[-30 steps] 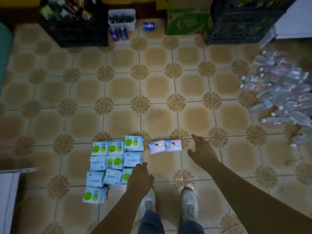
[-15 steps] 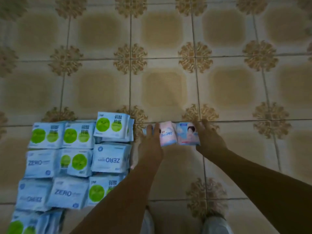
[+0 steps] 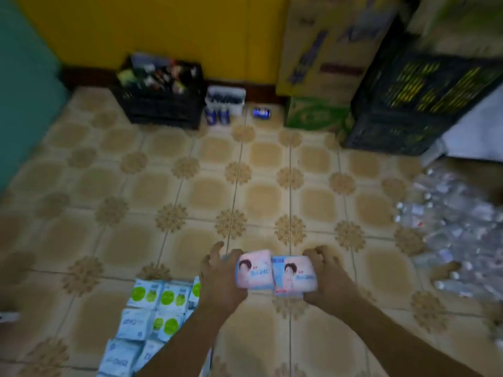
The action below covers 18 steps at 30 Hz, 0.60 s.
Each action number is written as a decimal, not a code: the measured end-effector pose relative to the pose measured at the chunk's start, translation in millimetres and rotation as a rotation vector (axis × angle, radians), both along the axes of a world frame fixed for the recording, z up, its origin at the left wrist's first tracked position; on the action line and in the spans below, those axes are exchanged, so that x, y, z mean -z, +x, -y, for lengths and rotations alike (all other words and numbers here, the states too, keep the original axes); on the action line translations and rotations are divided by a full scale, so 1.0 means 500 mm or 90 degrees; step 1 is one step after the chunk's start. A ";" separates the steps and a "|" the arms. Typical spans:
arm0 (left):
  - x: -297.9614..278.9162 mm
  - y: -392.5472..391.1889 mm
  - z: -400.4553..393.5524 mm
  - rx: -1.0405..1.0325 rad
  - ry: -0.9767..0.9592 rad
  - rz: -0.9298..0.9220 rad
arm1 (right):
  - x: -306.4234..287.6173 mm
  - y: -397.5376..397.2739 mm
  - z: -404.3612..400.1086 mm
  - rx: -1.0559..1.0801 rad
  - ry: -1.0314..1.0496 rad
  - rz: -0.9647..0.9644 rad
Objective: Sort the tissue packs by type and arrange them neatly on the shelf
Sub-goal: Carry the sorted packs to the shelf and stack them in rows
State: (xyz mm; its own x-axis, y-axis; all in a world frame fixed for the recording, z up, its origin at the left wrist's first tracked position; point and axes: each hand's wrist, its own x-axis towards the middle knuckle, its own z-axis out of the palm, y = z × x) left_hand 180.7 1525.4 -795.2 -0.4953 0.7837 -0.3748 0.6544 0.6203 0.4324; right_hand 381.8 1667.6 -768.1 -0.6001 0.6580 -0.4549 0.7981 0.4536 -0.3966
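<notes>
Tissue packs, blue and green (image 3: 152, 317): laid in rows on the tiled floor (image 3: 163, 191), lower left, beside the left forearm.
Left hand (image 3: 220, 276): fingers curled round the left edge of the pink pack (image 3: 254, 269).
Pink pack: held up between both hands, touching the blue-topped pack (image 3: 295, 273) beside it.
Right hand (image 3: 329, 278): grips the blue-topped pack's right edge.
</notes>
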 end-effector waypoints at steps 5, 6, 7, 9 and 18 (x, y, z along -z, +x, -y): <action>-0.466 -0.055 0.018 -0.145 0.259 0.225 | -0.451 -0.056 0.004 0.089 -0.051 -0.213; -0.553 -0.065 0.032 -0.157 0.289 0.236 | -0.527 -0.070 0.008 0.087 -0.062 -0.244; -0.635 -0.072 0.053 -0.167 0.326 0.256 | -0.598 -0.085 0.018 0.070 -0.080 -0.274; -0.772 -0.084 0.113 -0.185 0.403 0.310 | -0.714 -0.119 0.048 0.030 -0.125 -0.328; -1.179 -0.148 0.494 -0.407 0.633 0.202 | -1.140 -0.300 0.391 -0.141 -0.047 -0.554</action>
State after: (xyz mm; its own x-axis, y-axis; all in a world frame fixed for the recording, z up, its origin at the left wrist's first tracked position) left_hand 106.8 1278.3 -205.7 -0.8915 0.4469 0.0745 0.1329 0.1007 0.9860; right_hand 232.0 1472.0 -198.2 -0.8618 0.4731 0.1831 0.0995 0.5116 -0.8534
